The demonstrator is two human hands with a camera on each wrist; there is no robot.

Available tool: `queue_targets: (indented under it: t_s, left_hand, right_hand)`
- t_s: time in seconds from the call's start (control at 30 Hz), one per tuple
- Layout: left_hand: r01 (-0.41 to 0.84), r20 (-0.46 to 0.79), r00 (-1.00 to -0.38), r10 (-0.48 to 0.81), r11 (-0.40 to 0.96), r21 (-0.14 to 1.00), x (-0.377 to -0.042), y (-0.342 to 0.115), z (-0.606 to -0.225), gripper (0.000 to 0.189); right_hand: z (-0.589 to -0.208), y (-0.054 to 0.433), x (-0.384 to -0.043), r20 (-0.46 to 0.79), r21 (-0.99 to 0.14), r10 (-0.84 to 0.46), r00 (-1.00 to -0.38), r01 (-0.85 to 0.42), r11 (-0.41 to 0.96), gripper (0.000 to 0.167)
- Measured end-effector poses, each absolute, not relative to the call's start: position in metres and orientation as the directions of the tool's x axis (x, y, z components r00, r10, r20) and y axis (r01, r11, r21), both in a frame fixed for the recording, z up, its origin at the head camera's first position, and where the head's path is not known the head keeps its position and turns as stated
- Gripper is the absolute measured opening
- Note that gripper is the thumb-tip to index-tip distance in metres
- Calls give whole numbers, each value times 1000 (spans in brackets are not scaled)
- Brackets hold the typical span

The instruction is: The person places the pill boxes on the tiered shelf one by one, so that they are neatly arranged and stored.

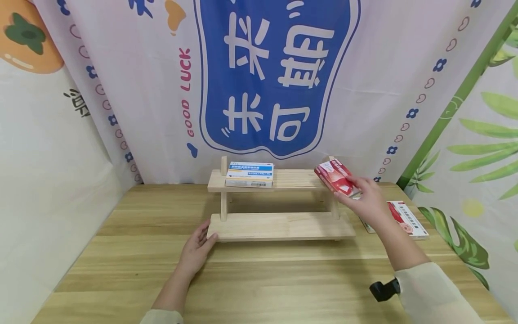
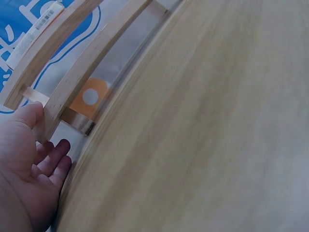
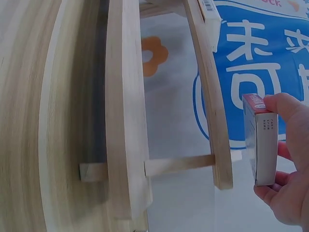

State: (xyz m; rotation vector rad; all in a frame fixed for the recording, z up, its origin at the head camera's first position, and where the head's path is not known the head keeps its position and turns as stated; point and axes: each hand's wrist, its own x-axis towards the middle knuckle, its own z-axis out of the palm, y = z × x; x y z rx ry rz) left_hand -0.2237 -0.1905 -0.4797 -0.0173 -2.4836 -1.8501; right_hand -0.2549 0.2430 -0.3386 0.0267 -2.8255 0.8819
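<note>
A two-tier wooden shelf (image 1: 279,227) stands on the table. At the left end of its lower board is my left hand (image 1: 197,249), holding the board's corner with the thumb against the wood and the fingers lower down. My right hand (image 1: 366,198) pinches a red and white medicine box (image 1: 335,176) by its side, over the right end of the upper board. The right wrist view has this box (image 3: 264,145) edge-on between thumb and fingers, beside the upper board (image 3: 215,106). A blue and white medicine box (image 1: 249,174) lies on the upper board's left part.
Another red and white medicine box (image 1: 406,220) lies on the table at the right, partly behind my right forearm. A printed curtain (image 1: 162,103) hangs behind the wooden table (image 1: 121,265). A black device (image 1: 384,290) is fixed at my right sleeve.
</note>
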Motion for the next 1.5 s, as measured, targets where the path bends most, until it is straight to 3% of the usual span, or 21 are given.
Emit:
queue_targets:
  t_s: [0.5,0.9,1.5]
  left_hand:
    - [26,34,-999,-24,282,959,-224,-190,-479,60]
    - [25,33,-999,-26,270,962,-223,-189,-479,60]
    - [32,41,-999,-27,279,960,-224,-189,-479,61]
  right_hand:
    - [-345,196,-279,162,-599,-56,-985,-143,788,73]
    - [-351,186,-284,154,-590,-79,-985,-156,792,69]
    - [-352,197,-286,165,-608,20,-986,-85,789,70]
